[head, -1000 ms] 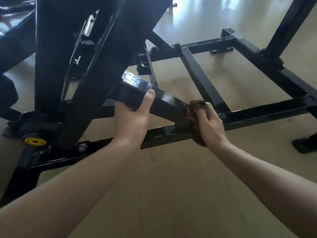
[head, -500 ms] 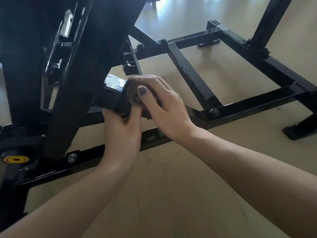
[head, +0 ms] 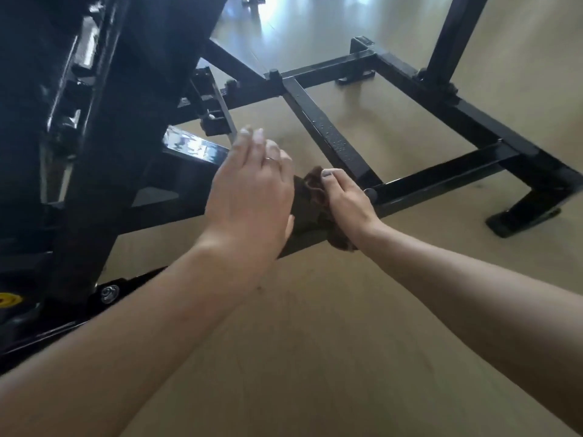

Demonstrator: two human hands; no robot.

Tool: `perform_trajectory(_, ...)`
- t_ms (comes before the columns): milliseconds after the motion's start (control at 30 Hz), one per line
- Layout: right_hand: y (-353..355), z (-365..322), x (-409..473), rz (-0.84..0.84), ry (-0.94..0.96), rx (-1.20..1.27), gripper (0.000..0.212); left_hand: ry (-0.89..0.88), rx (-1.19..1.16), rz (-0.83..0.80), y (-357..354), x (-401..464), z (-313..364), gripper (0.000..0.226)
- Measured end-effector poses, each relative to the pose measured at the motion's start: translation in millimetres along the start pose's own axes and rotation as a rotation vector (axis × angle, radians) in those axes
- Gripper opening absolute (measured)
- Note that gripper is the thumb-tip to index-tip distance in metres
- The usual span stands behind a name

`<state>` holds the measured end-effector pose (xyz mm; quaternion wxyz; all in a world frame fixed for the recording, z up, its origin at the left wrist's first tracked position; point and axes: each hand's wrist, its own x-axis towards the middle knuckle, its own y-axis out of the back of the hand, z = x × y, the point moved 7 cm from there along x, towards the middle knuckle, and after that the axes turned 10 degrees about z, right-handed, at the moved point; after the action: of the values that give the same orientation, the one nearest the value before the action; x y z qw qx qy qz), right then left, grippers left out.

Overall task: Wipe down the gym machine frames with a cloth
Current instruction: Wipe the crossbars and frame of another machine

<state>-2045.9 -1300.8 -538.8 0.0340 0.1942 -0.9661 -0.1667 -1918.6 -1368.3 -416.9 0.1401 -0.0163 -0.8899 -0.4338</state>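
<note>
Two bare hands work at a black gym machine frame (head: 448,102) standing on a tan floor (head: 315,342). Frame fills the upper half of the head view: heavy dark upright mass at left, low rectangle of square tubes spreading right, a foot (head: 523,216) resting on the floor at far right. One cross tube (head: 331,137) runs diagonally toward the hands and carries water droplets on its top face. A glossy sloping bar (head: 192,149) comes out from the left mass and passes under the left hand. Small yellow disc (head: 9,300) shows at the left edge, low down; a shiny bolt (head: 109,293) sits on the lower rail nearby.

Left hand (head: 249,197) lies over the sloping bar, back of hand up, fingers straight and spread, released, gripping nothing visible; a ring shows on one finger. Whether the palm touches the bar cannot be told.

Right hand (head: 344,200) clutches the brown cloth (head: 310,203), thumb curled over its top, fingers wrapped under. Cloth is bunched on the bar where it meets the lower rail, just beside the left hand, wedged between both hands, its lower edge hanging below the right wrist. A round bolt head (head: 370,194) sits just right of the right hand.
</note>
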Motion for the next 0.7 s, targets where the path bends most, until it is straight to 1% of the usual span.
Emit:
perform_trajectory(33,-0.1,-3.0,-3.0,-0.020,-0.002,0.004,0.027,0.034,0.019,-0.073,-8.5,7.3,-2.5,0.087)
perform_trajectory(67,0.1,-7.2,-6.8,-0.036,0.006,0.023,0.029,0.051,0.036,-0.096,-13.9,14.2,-3.6,0.088)
perform_trajectory(200,-10.4,-36.3,-19.4,-0.110,0.103,0.154,0.033,-0.005,0.100,-0.100,-27.3,32.4,-0.1,0.068)
perform_trajectory(267,-16.0,-42.7,-20.4,-0.125,0.168,0.170,0.032,0.001,0.115,-0.106,-29.2,35.5,1.2,0.065)
perform_trajectory(367,-9.3,-39.0,-19.7,0.002,0.449,0.090,0.032,0.051,0.119,-0.119,-30.3,34.8,3.0,0.072)
perform_trajectory(400,-8.8,-31.8,-17.0,0.042,0.516,0.049,0.032,0.078,0.115,-0.136,-32.1,35.4,3.4,0.077)
perform_trajectory(433,-8.3,-24.1,-12.4,0.067,0.542,0.016,0.033,0.104,0.116,-0.155,-34.5,35.5,3.7,0.082)
perform_trajectory(500,-3.7,-8.3,-0.5,0.098,0.521,-0.032,0.036,0.140,0.135,-0.160,-34.3,36.4,5.3,0.086)
perform_trajectory(600,11.6,20.0,15.4,0.119,0.466,-0.097,0.039,0.168,0.135,-0.165,-31.3,35.0,6.6,0.084)
perform_trajectory(700,19.7,32.5,18.9,0.117,0.492,-0.118,0.033,0.184,0.141,-0.174,-25.9,35.6,8.0,0.082)
